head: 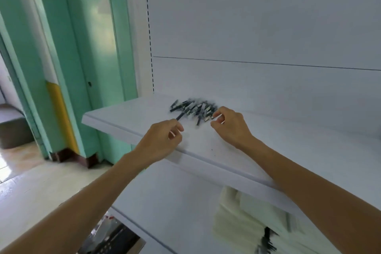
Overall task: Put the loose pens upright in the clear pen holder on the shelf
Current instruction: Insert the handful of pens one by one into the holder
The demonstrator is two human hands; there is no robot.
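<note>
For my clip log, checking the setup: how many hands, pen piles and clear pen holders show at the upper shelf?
Hands: 2, left hand and right hand
Piles of loose pens: 1, single pens too blurred to count
Clear pen holders: 0 in view
Total: 3

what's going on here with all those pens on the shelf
A person reaches with both bare hands to a heap of dark pens lying loose on the white shelf. The left hand is at the heap's near left edge, the right hand at its right edge, both with fingers curled. Blur hides whether either grips a pen yet. No pen stands upright, and no clear holder can be made out in view.
</note>
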